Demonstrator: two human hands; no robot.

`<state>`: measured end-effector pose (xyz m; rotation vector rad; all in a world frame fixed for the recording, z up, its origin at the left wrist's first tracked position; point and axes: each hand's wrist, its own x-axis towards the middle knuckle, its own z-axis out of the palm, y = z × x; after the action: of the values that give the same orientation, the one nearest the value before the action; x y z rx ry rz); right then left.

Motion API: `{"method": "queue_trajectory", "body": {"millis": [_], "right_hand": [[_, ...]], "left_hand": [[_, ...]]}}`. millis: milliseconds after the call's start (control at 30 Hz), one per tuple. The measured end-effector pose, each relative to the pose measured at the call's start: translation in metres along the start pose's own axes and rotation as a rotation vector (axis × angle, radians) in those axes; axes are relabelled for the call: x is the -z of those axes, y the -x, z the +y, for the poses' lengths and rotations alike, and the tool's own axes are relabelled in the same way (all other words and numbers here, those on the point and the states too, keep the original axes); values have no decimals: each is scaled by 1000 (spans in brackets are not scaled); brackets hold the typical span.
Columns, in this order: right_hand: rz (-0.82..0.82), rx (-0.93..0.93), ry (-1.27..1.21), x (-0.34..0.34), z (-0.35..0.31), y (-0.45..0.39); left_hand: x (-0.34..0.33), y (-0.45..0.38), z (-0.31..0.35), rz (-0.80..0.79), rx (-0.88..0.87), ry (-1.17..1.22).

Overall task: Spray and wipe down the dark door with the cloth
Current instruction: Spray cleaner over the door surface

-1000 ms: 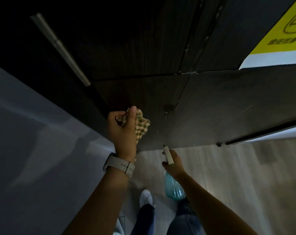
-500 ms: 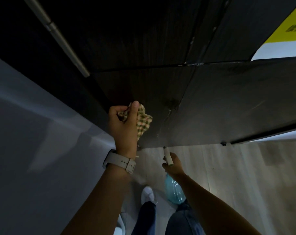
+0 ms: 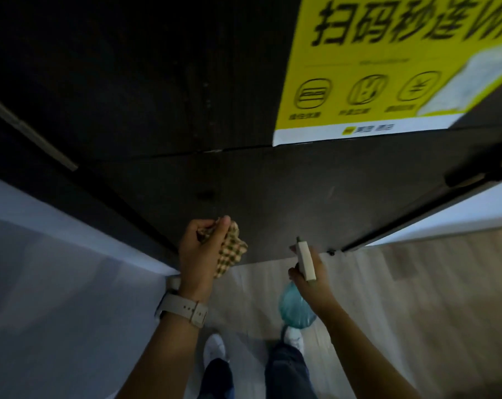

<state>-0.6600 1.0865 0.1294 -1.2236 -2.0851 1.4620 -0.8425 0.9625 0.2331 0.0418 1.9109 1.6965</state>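
I am working the low part of the dark door [image 3: 316, 191], well below the yellow poster [image 3: 367, 67] stuck higher on it. To wipe well here I judge I should press the checked cloth [image 3: 232, 249] flat against the panel and draw it in overlapping passes down to the door's bottom edge, rather than dabbing with a bunched wad. My left hand [image 3: 199, 251] is closed around the cloth, fingers curled tight, the fabric meeting the door near its lower edge. My right hand [image 3: 310, 279] grips the spray bottle [image 3: 295, 309] just below that edge, nozzle toward the door.
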Motion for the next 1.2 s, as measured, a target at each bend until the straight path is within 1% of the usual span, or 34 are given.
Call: {"method": "queue_trajectory", "body": {"millis": [100,233,333,400,500,633,733,867,1100,1200], "right_hand": [[50,122,44,36,-8,-13],[91,209,46,72,-17,-35],[83,262,71,89,-21,-50],[72,243,83,95,-22,-57],[72,208,21,100,-18,-63],[42,184,20,99,-8,-67],[0,140,56,93,5,-68],[-128,46,103,84,38,-69],[-266,-308,44,46,102,-75],[-267,-404,34,36,116,-79]], "left_hand": [[-44,1,-1,-33,44,20],[-95,-3,0,-41,24,16],[-122,-12,-1,8,-5,5],[-133,-20,-3,85,-27,-5],[-141,-27,-6,186,-91,-35],[-143,-33,-15,221,-97,-36],[-144,-34,-18,237,-100,-29],[-147,-32,-17,256,-113,-24],[-154,-32,-20,323,-140,-12],[-153,-30,-18,308,-145,10]]}}
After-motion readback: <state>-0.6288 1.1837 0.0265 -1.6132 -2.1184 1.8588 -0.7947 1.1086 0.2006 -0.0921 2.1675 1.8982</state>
